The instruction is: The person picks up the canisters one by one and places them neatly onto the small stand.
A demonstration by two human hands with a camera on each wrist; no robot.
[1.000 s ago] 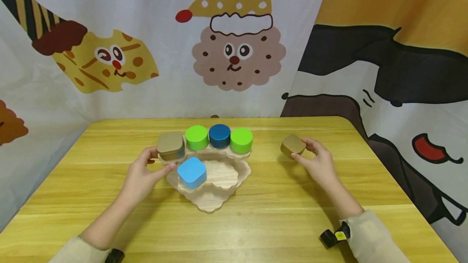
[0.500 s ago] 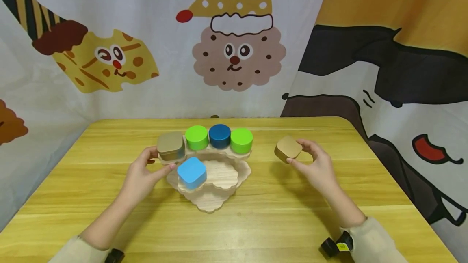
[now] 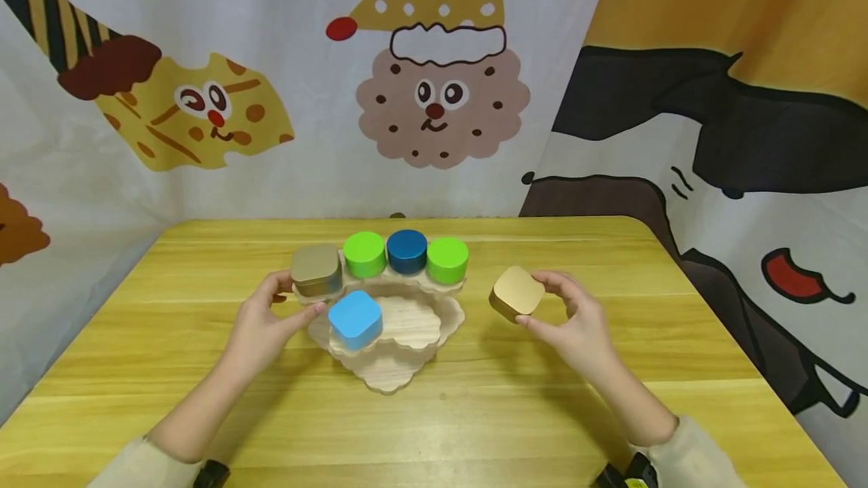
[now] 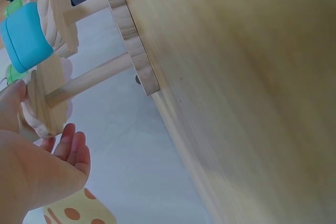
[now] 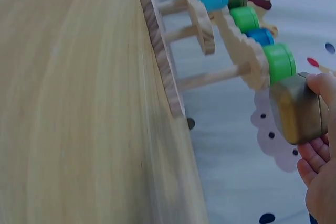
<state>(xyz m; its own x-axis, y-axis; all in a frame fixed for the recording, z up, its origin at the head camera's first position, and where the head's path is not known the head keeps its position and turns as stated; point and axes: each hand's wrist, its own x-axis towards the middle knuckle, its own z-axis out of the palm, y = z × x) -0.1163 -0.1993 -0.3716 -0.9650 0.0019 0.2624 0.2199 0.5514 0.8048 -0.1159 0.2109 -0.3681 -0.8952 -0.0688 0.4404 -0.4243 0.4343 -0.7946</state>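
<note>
A three-tier wooden stand (image 3: 389,367) sits mid-table. Its top tier carries a gold square tin (image 3: 316,268), a green round tin (image 3: 364,254), a dark blue tin (image 3: 407,251) and a second green tin (image 3: 447,260). A light blue square tin (image 3: 356,318) rests on the middle tier. My left hand (image 3: 295,297) pinches the top tier's left edge, just under the gold tin. My right hand (image 3: 529,298) holds a second gold square tin (image 3: 515,288) tilted in the air, just right of the stand. In the right wrist view this held tin (image 5: 296,109) hangs beside the green tin (image 5: 279,61).
The yellow wooden table (image 3: 475,428) is bare in front of the stand and on both sides. Cartoon-printed cloth walls (image 3: 441,96) close it in at the back and right. The table's right edge (image 3: 739,337) is near my right forearm.
My right hand has carried the second gold tin leftward, closer to the stand, and tilted its top more toward me. The left hand and the stand have not moved.
</note>
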